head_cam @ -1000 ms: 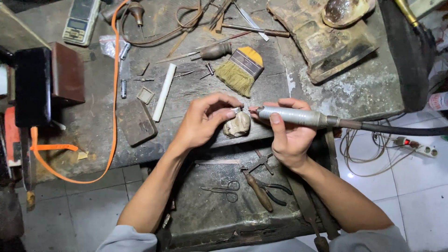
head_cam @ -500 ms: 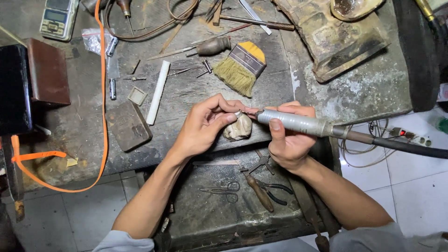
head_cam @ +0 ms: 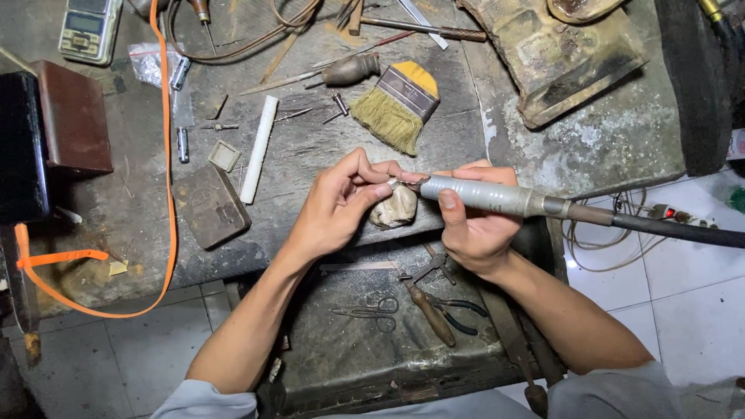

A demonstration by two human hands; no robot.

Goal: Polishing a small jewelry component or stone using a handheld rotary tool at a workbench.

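Spreading across the view, the workbench [head_cam: 543,147] has slid closer than a second ago, though the grips are unchanged. The right hand [head_cam: 473,225] stays clamped on the grey handpiece [head_cam: 489,196]; the left hand [head_cam: 341,206] pinches a tiny piece [head_cam: 393,183] against its tip, above the pale block [head_cam: 396,208].

Both my forearms reach up from the bottom of the view and converge toward the middle. My left hand [head_cam: 337,206] is curled, thumb and forefinger pinched together at the tips, the other fingers folded beneath. My right hand [head_cam: 475,221] is closed in a firm grip, thumb pressed forward, knuckles turned away from me, wrist bent slightly inward.
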